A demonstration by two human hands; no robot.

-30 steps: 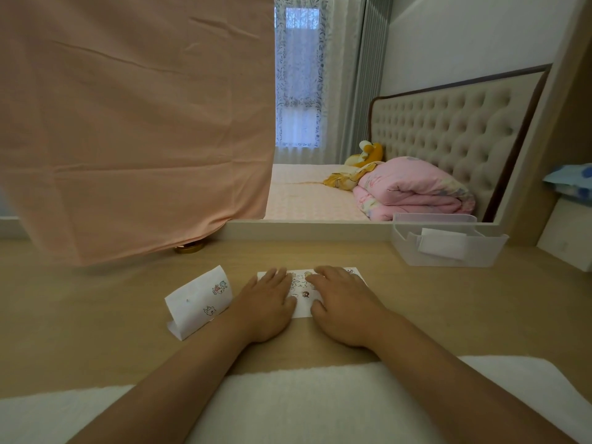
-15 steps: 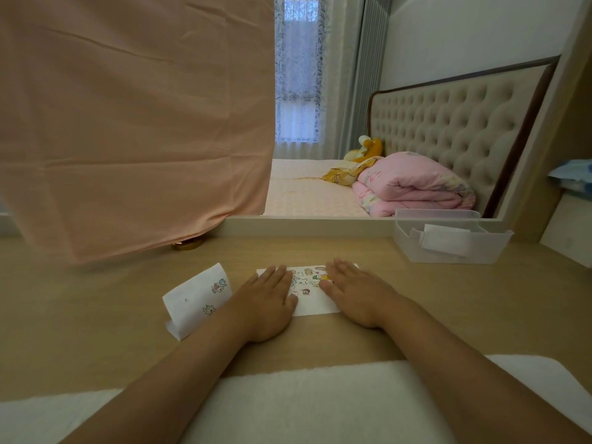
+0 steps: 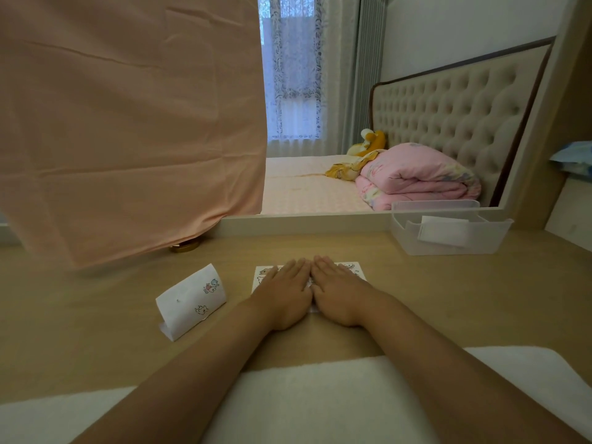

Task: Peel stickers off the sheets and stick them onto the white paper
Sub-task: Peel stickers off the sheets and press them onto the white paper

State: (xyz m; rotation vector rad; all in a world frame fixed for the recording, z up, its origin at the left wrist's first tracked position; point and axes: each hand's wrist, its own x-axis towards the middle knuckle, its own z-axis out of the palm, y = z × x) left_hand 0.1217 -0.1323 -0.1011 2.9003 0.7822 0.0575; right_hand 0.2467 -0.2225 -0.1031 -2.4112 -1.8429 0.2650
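Bare desk (image 3: 464,299) runs open from the right hand (image 3: 339,296) to the clear plastic bin (image 3: 480,243) at the far right, while left of the left hand (image 3: 285,296) the folded white paper (image 3: 190,299) stands up nearby and the pink cloth (image 3: 128,139) hangs low behind it

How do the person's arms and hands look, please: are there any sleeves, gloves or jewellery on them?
The left forearm and the right forearm are bare as far as the bottom edge of the picture; no sleeves show. The left hand and the right hand wear no gloves. I see no ring, watch, bracelet or marking on either hand or wrist.
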